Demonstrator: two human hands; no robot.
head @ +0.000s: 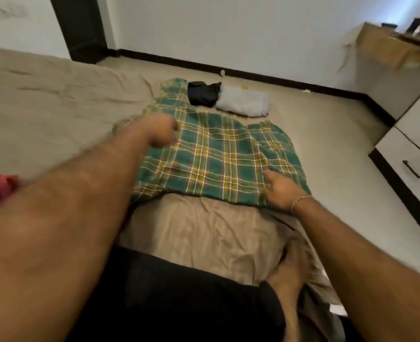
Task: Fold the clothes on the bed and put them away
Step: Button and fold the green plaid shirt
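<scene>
Both hands (281, 191) rest on plaid shirt (218, 154), collar pointing away

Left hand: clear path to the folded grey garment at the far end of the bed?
Probably yes. The left hand hovers over the green plaid cloth, and only flat cloth lies between it and the folded grey garment. The black garment sits beside the grey one, not in front of it.

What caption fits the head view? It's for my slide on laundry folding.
Both hands, left and right, on a green plaid shirt spread on the bed.
</scene>
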